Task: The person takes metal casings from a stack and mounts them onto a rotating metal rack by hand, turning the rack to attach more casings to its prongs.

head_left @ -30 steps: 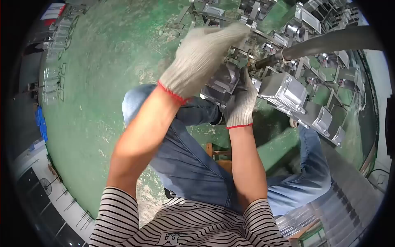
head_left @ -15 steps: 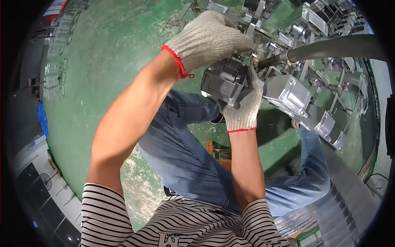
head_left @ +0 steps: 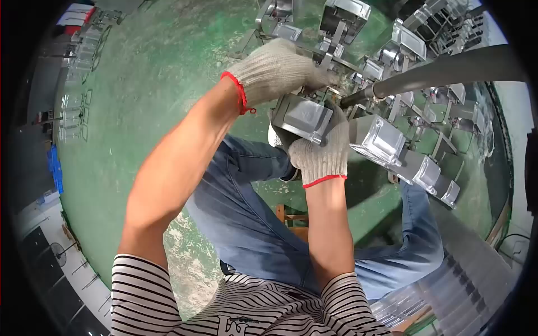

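Note:
A box-shaped grey metal casting (head_left: pixel 305 116) hangs in front of my knees, its flat face tilted up toward me. My right hand (head_left: pixel 325 151), in a white knit glove with a red cuff, is closed around its near right side, with some fingers hidden behind it. My left hand (head_left: pixel 280 70), gloved the same way, is closed at the casting's far edge; its fingertips are turned away and what they grip is hidden. Close to both hands is the narrow tip of a dark pole-like tool (head_left: pixel 437 73) that reaches in from the right.
Several similar metal castings (head_left: pixel 384 140) on linked frames spread across the right and far side. Green floor (head_left: pixel 151 73) lies to the left, with wire racks (head_left: pixel 73 115) along its edge. A wooden stool (head_left: pixel 291 215) shows between my legs. Grey sheeting (head_left: pixel 476 274) lies at lower right.
The casting has tilted so its flat face catches more light. My left hand has come slightly nearer, and the view has shifted a little. Both hands stay at the casting.

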The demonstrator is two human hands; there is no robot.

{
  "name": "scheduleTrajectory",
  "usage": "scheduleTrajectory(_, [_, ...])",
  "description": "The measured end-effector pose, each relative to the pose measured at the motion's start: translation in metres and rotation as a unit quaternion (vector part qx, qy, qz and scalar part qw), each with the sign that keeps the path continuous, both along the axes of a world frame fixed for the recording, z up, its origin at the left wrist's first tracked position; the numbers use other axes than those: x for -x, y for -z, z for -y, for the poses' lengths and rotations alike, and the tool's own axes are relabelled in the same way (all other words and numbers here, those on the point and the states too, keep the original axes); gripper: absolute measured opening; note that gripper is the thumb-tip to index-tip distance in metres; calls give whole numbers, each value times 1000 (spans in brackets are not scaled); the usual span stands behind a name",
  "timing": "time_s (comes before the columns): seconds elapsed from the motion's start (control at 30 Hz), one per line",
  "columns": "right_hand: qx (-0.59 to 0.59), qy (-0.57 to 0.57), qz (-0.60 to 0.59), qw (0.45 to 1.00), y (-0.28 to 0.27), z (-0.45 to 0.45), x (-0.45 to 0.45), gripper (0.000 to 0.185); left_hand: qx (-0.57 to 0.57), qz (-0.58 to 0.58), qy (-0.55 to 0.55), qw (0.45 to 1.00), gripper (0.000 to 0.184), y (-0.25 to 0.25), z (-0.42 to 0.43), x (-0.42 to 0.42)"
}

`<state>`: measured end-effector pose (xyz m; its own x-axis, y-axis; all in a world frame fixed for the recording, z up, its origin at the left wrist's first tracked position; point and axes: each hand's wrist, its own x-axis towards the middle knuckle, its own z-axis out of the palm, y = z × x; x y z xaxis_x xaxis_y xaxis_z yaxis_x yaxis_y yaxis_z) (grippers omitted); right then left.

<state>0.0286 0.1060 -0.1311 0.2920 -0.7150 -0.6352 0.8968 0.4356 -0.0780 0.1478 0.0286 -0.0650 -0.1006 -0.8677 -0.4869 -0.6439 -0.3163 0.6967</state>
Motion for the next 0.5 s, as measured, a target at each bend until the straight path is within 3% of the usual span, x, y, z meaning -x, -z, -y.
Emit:
scheduleTrajectory(0.07, [-11,2,16,1000,-5,0,-1,39,20,-3,32,999,37,-2,1,-2])
scheduleTrajectory(0.13, [76,1,-1,997,2,-3,-3,38,13,-12,17,1000,37,1,1,-2])
scheduleTrajectory(0.27, [-1,30,19,999,-1,8,-6,37,-26,23,15,999,38,-7,1,1])
scheduleTrajectory(0.37, [-60,49,48,996,0,13,-7,38,115,30,196,973,22,12,5,-10])
scheduleTrajectory(0.43, [-60,56,67,994,8,12,-8,39,113,59,219,967,22,23,6,-15])
scheduleTrajectory(0.5, [-34,48,62,996,15,9,-8,40,254,132,328,900,26,24,6,-18])
